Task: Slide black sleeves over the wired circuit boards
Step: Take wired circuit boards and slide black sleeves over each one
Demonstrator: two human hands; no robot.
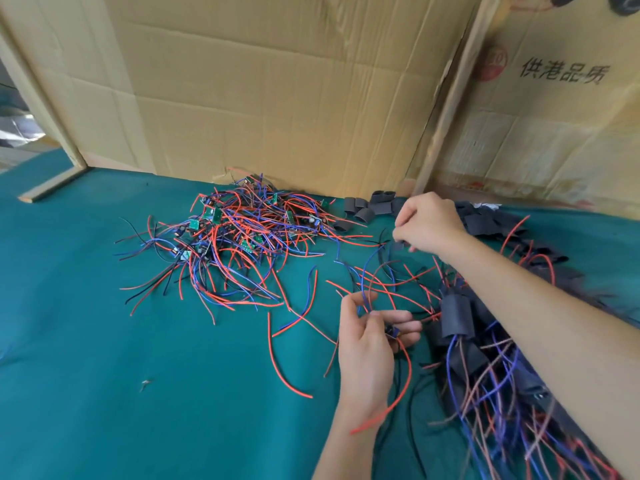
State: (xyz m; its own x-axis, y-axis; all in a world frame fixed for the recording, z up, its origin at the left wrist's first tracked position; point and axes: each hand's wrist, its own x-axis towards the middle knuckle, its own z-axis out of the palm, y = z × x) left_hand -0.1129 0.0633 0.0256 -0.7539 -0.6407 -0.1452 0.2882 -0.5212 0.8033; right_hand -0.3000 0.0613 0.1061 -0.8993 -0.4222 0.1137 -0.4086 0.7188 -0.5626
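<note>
Red and blue wires trail from the small board pinched in the left hand; the right hand pinches a black sleeve.

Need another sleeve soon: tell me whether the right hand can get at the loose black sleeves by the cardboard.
Probably yes: the right hand hovers beside the loose black sleeves, with nothing between them.

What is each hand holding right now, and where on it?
The left hand pinches a wired circuit board by its small body, wires trailing. The right hand pinches something small and dark; what, I cannot tell.
</note>
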